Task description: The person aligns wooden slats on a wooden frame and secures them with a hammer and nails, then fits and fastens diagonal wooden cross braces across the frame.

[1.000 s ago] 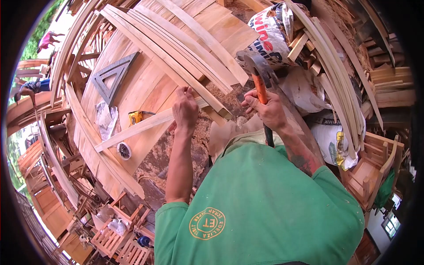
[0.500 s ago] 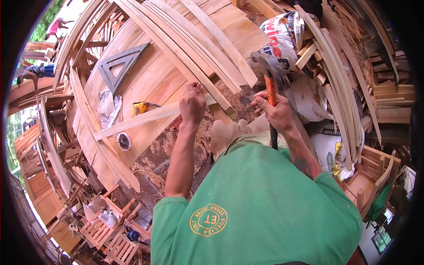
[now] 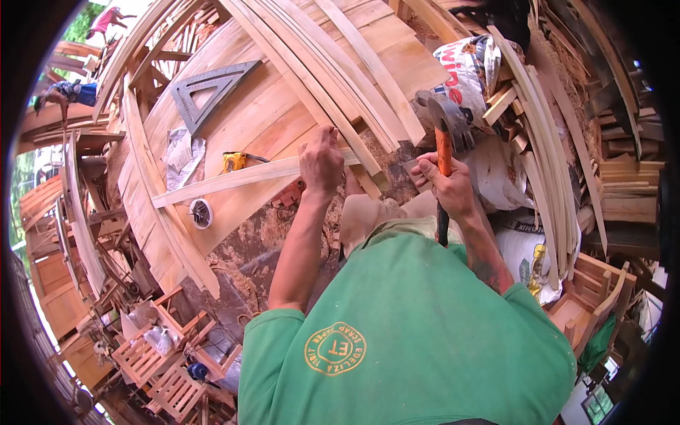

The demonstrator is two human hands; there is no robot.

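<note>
My left hand (image 3: 321,164) is closed in a pinch over the right end of a pale wood strip (image 3: 244,177), close beside a long squared timber (image 3: 304,83). Whatever is between its fingertips is too small to make out. My right hand (image 3: 450,185) grips a hammer by its orange and black handle (image 3: 443,150), head up and away from my body. The strip lies slanting across joined boards (image 3: 273,131). Just above the strip rests a yellow tape measure (image 3: 234,161); below it sits a small round container (image 3: 201,212) with dark bits inside.
A grey triangular square (image 3: 225,98) and crumpled plastic (image 3: 184,159) lie on the boards. Printed sacks (image 3: 460,71) and long strips (image 3: 542,134) stand at the right. Wooden chairs (image 3: 588,297) flank the area. Another person (image 3: 69,92) is at the far left.
The view has shifted, so the boards, square and tape measure appear farther right. Both hands keep nearly the same pose, the right still around the hammer.
</note>
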